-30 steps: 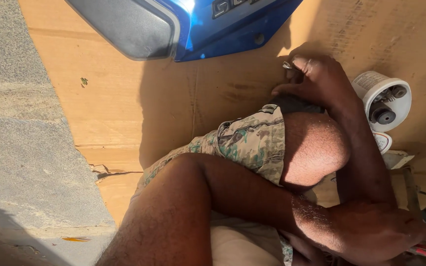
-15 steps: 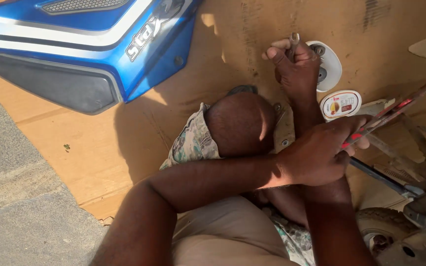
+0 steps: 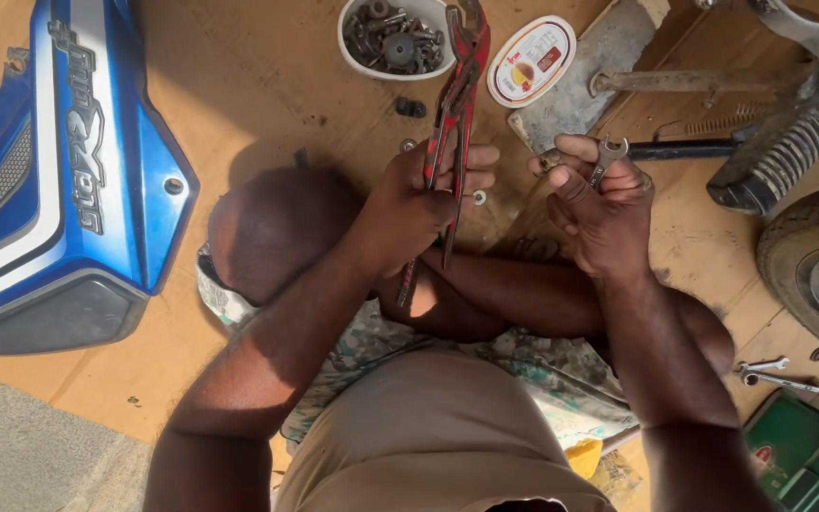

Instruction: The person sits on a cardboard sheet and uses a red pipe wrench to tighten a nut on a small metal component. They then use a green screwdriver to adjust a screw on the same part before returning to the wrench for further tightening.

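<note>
My left hand (image 3: pixel 419 204) grips a pair of red-handled pliers (image 3: pixel 455 104), held upright with the jaws pointing away from me over a white bowl (image 3: pixel 351 43) of bolts and nuts. My right hand (image 3: pixel 599 204) is closed around a small open-ended spanner (image 3: pixel 608 154) whose jaw sticks up above my fingers. Both hands hover above my bent knee (image 3: pixel 277 228) and the cardboard sheet (image 3: pixel 267 85) I sit on. A small washer (image 3: pixel 479 197) shows between the two hands.
A blue motorcycle side panel (image 3: pixel 68 180) lies at left. A motorcycle's tyre (image 3: pixel 808 261), footpeg (image 3: pixel 774 152) and frame parts stand at right. A round white lid (image 3: pixel 531 61) lies by the bowl. Loose spanners (image 3: pixel 774 374) and a green toolbox (image 3: pixel 803 455) sit at lower right.
The view swung left to right and steadied. My left hand now holds the red pliers upright, and my right hand has come back from the bowl holding a small spanner.
</note>
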